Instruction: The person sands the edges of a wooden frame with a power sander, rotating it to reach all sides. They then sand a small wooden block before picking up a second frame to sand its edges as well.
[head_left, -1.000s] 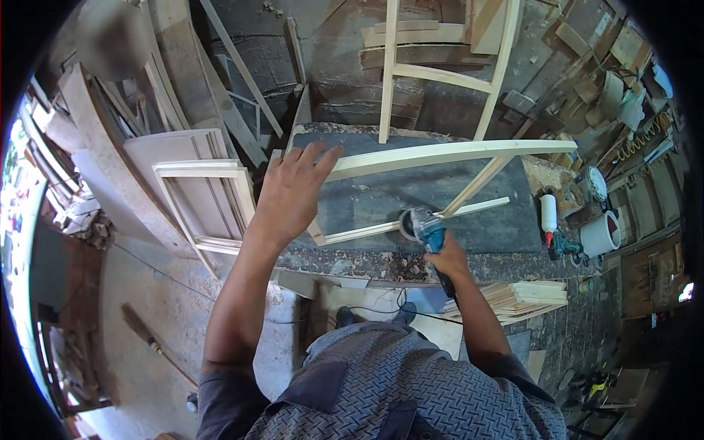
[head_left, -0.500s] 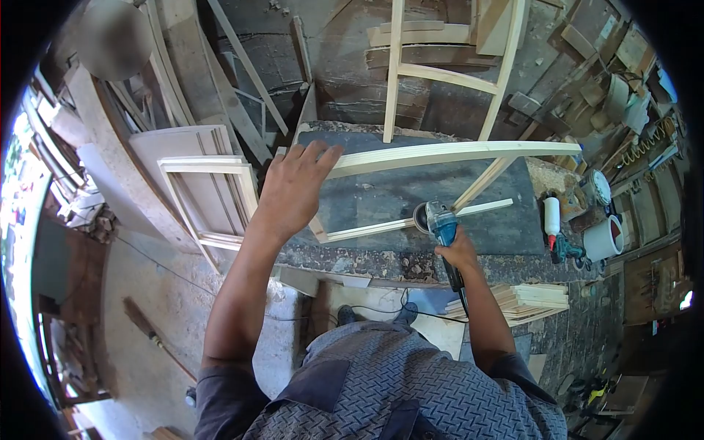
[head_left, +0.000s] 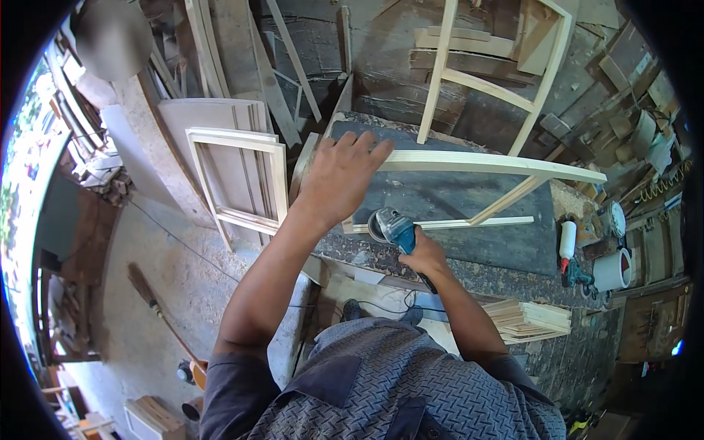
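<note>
A light wooden frame [head_left: 491,163] with a long, slightly curved rail stands on the dark-topped workbench. My left hand [head_left: 341,174] is closed over the left end of that curved rail, fingers on its far side. In my right hand [head_left: 426,254] is a blue angle grinder [head_left: 400,232], its round disc head pointing up and left. The disc overlaps the left part of the frame's near rail [head_left: 506,221]. A slanting crosspiece [head_left: 507,199] joins the two rails farther right. My left forearm and hand hide the frame's left corner.
On the bench's right stand a white bottle [head_left: 567,240], a green power tool [head_left: 578,274] and a white bucket [head_left: 612,270]. Another wooden frame [head_left: 487,89] leans beyond the bench. Small frames [head_left: 238,139] lean at left; stacked wooden pieces [head_left: 532,321] lie below. A broom [head_left: 158,312] is on the floor.
My right hand has carried the grinder left along the near rail, closer to my left hand. My left hand stays on the curved rail. The camera view has turned somewhat left.
</note>
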Available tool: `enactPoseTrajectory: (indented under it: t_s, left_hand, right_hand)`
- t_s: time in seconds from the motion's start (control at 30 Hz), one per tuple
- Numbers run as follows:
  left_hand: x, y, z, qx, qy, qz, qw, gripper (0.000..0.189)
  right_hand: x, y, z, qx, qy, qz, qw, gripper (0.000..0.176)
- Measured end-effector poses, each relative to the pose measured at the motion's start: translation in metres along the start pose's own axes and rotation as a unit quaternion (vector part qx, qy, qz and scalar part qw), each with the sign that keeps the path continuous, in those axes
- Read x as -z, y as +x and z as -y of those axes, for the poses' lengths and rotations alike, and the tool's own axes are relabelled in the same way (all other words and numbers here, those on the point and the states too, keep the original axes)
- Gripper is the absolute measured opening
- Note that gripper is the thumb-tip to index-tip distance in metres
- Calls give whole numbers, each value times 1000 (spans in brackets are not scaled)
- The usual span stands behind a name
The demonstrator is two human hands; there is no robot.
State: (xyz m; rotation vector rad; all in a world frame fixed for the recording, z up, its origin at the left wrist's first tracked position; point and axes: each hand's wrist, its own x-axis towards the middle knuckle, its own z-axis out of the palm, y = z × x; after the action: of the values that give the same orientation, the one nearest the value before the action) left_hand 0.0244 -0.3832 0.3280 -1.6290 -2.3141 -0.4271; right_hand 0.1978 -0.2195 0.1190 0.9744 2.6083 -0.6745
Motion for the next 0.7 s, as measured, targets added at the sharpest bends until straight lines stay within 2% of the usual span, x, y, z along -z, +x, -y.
enactPoseTrajectory:
  t_s: [0.27,0.43,0.53,0.6,0.67,0.7]
  left_hand:
    - [-1,-2,1,-3,0,0,1000,58]
    - [-1,1,3,-13,1,-7,1000,60]
    - [0,4,2,-8,5,7,1000,59]
    - [0,5,3,-9,9,7,1000,60]
    - [-2,5,4,-6,16,5,1000,60]
    - [-3,6,4,-8,15,1,1000,60]
  right_hand:
    - [-1,9,29,23,-20,33,999,101]
    - [1,3,9,35,-9,28,999,103]
    - [6,-8,-34,-5,-1,23,1000,102]
    - [-4,-8,-86,-12,54,-75,996,103]
    - [0,-14,-124,-64,71,-122,988,98]
    - [3,-17,-141,-61,71,-120,988,98]
